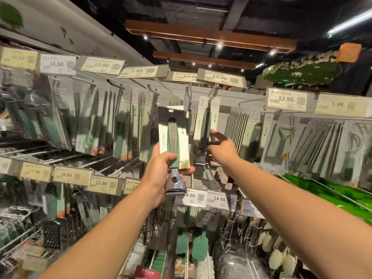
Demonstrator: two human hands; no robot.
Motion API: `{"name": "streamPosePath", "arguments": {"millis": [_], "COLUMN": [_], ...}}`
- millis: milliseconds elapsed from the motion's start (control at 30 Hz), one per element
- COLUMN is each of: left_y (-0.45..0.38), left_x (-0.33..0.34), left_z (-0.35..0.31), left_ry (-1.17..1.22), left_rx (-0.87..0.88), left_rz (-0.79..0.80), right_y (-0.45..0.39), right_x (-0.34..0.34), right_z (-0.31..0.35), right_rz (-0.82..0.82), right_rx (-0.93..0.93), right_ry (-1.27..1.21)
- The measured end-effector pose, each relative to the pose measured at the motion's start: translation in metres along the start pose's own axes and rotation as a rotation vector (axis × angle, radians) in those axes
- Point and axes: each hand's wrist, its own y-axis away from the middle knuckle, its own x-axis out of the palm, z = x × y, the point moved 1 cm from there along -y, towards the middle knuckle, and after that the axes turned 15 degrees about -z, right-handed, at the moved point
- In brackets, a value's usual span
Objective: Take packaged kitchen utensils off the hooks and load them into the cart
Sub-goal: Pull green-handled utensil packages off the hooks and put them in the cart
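The left hand (161,168) grips a carded green-handled utensil (174,146) low on its card, already clear of its hook, freeing the other hand. To its right, the right hand (221,147), fingers loosely spread, touches the next hanging pack (205,125), likely to lift it off.

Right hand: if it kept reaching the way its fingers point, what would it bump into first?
Most likely the packaged utensil hanging on the hook just ahead of the right hand. The fingers look almost at its card already, though depth is hard to judge from this view.
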Motion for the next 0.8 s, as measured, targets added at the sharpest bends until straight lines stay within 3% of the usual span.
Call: {"name": "streamPosePath", "arguments": {"millis": [100,333,533,700,800], "left_y": [-0.006,-0.014,-0.018,-0.011,-0.008], "left_x": [-0.003,-0.006,0.001,0.010,0.014], "left_z": [0.000,-0.007,-0.005,-0.002,0.002], "left_ry": [0.004,0.038,0.031,0.032,0.013], "left_rx": [0.002,0.001,-0.001,-0.026,-0.012], "left_rz": [0.001,0.009,0.014,-0.009,-0.019], "right_y": [-0.012,-0.039,-0.036,-0.014,0.016], "right_x": [0.004,0.012,0.001,-0.011,-0.020], "right_z": [0.002,-0.014,-0.012,-0.001,0.011], "right_rz": [0.036,0.154,0.155,0.088,0.020], "right_rx": [-0.051,0.027,-0.019,-0.255,-0.423], "right_ry": [0.051,-0.083,-0.023,0.343,0.291]}}
